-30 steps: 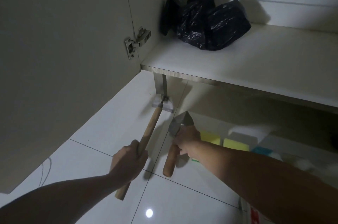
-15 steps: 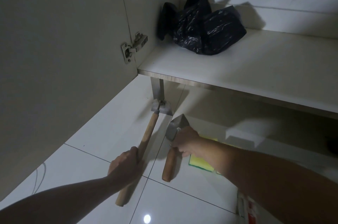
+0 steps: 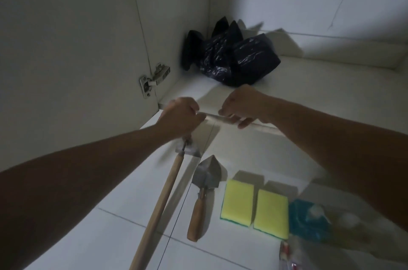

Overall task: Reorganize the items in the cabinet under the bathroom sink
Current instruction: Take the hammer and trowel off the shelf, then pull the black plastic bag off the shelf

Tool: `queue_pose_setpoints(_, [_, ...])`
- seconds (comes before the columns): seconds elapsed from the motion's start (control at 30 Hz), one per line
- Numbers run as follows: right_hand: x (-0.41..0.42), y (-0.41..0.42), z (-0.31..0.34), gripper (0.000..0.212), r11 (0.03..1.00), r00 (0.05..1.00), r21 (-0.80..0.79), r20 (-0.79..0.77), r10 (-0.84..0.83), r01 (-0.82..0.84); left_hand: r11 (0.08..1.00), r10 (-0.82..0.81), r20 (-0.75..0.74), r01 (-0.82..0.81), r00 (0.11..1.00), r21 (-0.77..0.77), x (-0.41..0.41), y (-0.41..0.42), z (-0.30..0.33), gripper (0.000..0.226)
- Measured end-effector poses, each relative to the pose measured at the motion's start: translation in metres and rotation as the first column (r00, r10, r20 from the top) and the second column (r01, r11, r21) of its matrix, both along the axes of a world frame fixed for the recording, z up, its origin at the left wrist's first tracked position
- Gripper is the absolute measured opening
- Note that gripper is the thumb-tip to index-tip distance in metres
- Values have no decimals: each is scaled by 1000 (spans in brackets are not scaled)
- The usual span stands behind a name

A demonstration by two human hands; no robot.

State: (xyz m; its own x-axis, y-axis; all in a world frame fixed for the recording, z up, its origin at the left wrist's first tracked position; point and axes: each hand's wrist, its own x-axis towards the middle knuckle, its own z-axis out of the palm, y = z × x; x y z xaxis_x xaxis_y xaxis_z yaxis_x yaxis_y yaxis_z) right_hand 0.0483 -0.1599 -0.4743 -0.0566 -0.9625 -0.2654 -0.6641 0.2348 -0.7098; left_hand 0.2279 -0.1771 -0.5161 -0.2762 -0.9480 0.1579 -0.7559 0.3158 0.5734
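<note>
A black bag sat crumpled in the back left corner of the cabinet shelf, against the side wall. Both hands were up at the shelf's front edge: the left hand near the left end with its fingers curled, and the right hand just beside it with its fingers bent over the edge; from where I stood I could not tell whether either one was holding anything. Down on the tiled floor below the shelf lay a long wooden-handled tool, its metal head tucked under the left hand, and just right of it a small trowel with its blade pointing toward the cabinet. Next came two yellow sponges side by side, then a teal thing too blurred to name. A metal hinge showed on the open door at the left.
</note>
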Motion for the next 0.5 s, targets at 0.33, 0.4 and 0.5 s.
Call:
queue_pose_setpoints(0.33, [-102,-94,28,35,819,862,-337,-44,-506,464,907,39,202,50,979,-419,-76,-100,35,38])
queue_pose_setpoints(0.4, [-118,-109,22,35,779,822,-324,-4,-569,537,796,8,486,288,874,-532,-86,-114,33,51])
queue_pose_setpoints(0.5, [-137,-132,9,61,763,747,-99,321,-583,638,641,123,728,505,675,-577,-99,-138,33,67])
